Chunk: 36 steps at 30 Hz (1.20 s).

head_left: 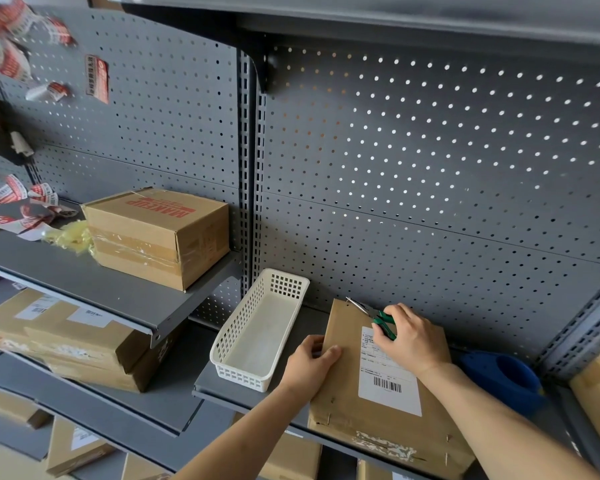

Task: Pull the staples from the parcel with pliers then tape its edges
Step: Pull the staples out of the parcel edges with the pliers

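Far corner of the parcel (338,410) getting worked on the grey shelf (222,393)

The brown parcel is laid flat just right of a white basket (243,378). Its left edge is gripped by the left hand (309,365), thumb on top. Green-handled pliers (378,317) are clamped in the curled fingers of the right hand (413,337), nose set at the parcel's far left corner. A blue tape dispenser (503,379) is parked to the right.

Two hands — left hand (309,363), right hand (413,336); one parcel (340,403), one pliers (373,315), one basket (243,377), one blue tape dispenser (499,375).
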Tool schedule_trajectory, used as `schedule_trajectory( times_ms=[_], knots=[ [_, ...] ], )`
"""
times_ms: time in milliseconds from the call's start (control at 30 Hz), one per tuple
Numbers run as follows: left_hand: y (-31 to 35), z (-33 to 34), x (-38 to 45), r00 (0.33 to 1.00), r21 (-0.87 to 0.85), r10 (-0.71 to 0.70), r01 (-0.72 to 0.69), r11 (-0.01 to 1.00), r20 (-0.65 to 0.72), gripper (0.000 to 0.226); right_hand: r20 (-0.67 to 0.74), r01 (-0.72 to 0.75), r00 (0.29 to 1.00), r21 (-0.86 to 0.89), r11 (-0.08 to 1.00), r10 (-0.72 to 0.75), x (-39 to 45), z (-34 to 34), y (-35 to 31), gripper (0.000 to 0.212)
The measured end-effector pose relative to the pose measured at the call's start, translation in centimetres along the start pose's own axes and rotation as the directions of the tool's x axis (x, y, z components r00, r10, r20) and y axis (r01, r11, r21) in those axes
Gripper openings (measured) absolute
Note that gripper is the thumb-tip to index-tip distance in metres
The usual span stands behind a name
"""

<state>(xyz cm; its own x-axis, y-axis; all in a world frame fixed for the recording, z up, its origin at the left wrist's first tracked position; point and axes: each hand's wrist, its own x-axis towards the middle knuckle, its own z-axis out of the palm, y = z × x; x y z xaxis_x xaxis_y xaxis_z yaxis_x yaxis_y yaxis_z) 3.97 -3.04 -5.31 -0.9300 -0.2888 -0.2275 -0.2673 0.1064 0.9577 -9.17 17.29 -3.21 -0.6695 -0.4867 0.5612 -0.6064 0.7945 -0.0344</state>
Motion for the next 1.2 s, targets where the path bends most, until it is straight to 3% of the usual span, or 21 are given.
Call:
schedule_trajectory(
  times_ms=[133,467,600,733,900,1067,1200],
  knots=[
    [-0.2,0.0,0.1,1.000,-0.014,-0.016,0.016,1.000,-0.006,0.047,0.037,-0.095,0.995,0.039,0.995,0.094,-0.2,0.3,0.5,0.039],
    [-1.5,0.3,0.8,0.999,-0.126,-0.044,0.043,0.991,-0.001,0.048,0.026,-0.143,0.990,0.127,0.982,0.141,-0.4,1.3,1.2,0.040],
    [-1.5,0.3,0.6,0.999,-0.181,-0.040,0.042,0.983,0.017,0.056,0.017,-0.150,0.989,0.185,0.971,0.150,-0.3,1.0,1.2,0.033],
    [-1.7,0.0,-0.1,0.996,-0.281,-0.037,0.057,0.958,0.077,0.038,0.061,-0.188,0.982,0.210,0.959,0.179,-0.1,0.8,0.9,0.027],
    [-2.2,-0.4,-0.8,0.996,-0.359,0.005,0.028,0.933,0.093,0.049,0.084,-0.226,0.974,0.217,0.950,0.213,-0.1,0.3,0.7,0.026],
    [-2.2,-0.4,-1.0,0.996,-0.382,0.013,0.020,0.924,0.084,0.038,0.121,-0.263,0.963,0.250,0.932,0.239,0.3,-0.2,0.5,0.022],
    [-2.1,-0.3,-1.0,0.997,-0.371,0.021,0.007,0.928,0.072,0.047,0.146,-0.261,0.964,0.351,0.899,0.223,1.3,0.2,0.3,0.018]
  ],
)
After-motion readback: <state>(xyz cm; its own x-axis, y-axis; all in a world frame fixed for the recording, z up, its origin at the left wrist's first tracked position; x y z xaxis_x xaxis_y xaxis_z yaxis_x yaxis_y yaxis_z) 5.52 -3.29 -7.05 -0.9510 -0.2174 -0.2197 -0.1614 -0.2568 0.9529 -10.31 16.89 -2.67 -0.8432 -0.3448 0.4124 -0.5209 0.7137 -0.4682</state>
